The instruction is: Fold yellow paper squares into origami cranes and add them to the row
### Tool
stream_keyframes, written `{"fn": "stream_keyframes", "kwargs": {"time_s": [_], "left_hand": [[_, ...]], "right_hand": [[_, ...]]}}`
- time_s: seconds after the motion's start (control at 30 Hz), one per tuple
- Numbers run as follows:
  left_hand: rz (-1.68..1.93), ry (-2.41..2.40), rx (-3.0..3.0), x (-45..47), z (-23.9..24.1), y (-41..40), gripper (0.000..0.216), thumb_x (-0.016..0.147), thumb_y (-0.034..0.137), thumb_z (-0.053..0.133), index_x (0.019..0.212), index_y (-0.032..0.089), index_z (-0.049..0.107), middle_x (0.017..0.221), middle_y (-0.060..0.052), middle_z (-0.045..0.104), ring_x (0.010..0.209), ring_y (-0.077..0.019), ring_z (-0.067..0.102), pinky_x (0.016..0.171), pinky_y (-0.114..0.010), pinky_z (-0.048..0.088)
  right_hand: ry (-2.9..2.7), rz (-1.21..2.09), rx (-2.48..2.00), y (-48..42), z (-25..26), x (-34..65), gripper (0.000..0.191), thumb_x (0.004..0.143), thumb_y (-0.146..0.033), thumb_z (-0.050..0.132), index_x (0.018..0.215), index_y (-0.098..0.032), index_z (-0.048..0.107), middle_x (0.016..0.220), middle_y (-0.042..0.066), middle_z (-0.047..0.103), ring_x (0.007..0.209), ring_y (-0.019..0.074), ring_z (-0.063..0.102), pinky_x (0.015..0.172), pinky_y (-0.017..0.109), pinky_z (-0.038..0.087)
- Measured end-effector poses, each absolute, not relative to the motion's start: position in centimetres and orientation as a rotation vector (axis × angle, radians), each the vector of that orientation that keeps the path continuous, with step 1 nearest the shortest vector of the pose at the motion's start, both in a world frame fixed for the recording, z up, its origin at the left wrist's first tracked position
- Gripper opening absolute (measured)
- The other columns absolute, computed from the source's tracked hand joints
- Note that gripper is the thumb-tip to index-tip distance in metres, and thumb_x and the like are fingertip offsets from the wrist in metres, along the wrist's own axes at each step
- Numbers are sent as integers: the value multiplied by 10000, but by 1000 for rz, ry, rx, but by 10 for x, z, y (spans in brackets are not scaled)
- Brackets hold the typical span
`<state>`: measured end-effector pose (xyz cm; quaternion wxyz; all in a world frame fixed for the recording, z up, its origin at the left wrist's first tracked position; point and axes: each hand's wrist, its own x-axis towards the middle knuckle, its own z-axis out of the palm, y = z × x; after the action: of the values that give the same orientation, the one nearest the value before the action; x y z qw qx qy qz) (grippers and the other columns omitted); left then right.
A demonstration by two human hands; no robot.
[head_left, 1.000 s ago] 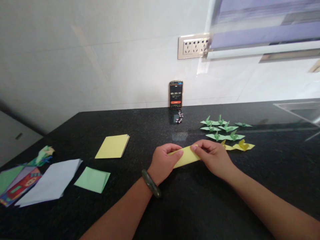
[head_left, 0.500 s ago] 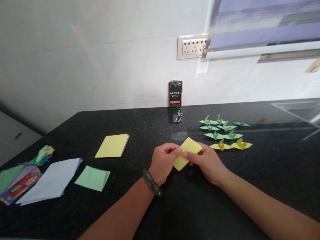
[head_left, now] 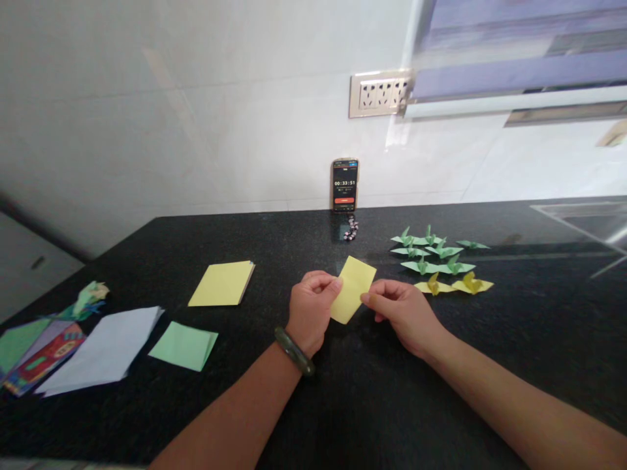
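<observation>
The left hand (head_left: 312,312) pinches a flat yellow paper rectangle (head_left: 353,290) on the left, the right hand (head_left: 402,314) on the right; pulling too hard could rip it.

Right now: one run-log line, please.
left hand: pinches yellow paper; right hand: at paper's right edge; counter: yellow cranes, green cranes, yellow stack, green sheet

Left grip (head_left: 313,310) and right grip (head_left: 406,316) both pinch, forearms (head_left: 235,405) angled inward.
</observation>
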<state>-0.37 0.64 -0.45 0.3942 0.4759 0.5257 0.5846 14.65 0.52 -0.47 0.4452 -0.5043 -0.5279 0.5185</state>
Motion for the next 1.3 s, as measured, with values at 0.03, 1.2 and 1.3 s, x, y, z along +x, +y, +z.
{"fn": "stream_keyframes", "kwargs": {"time_s": [0.03,1.2,1.3], "left_hand": [[1484,1343,1195,-4,-5,7,142,661,264,637,598,139,663,807,-45,568,812,-162,535,730,-271,415],[1316,1295,2458,-8,3,-1,166,814,248,515,750,197,659,910,-57,603,1027,-220,484,943,-430,374],[1350,1303,2450,-8,4,-2,163,809,229,513,715,190,640,898,-56,594,995,-209,490,922,-412,384]], "right_hand": [[-1323,1272,-1252,5,-4,147,205,638,-322,669,583,-152,570,543,-26,516,481,78,409,450,210,344],[-2217,93,-862,1,10,161,107,823,-110,443,800,-169,529,820,77,560,802,193,487,719,336,426],[-2225,92,-861,1,11,161,105,820,-110,448,793,-169,531,813,72,561,793,191,485,713,331,422]]}}
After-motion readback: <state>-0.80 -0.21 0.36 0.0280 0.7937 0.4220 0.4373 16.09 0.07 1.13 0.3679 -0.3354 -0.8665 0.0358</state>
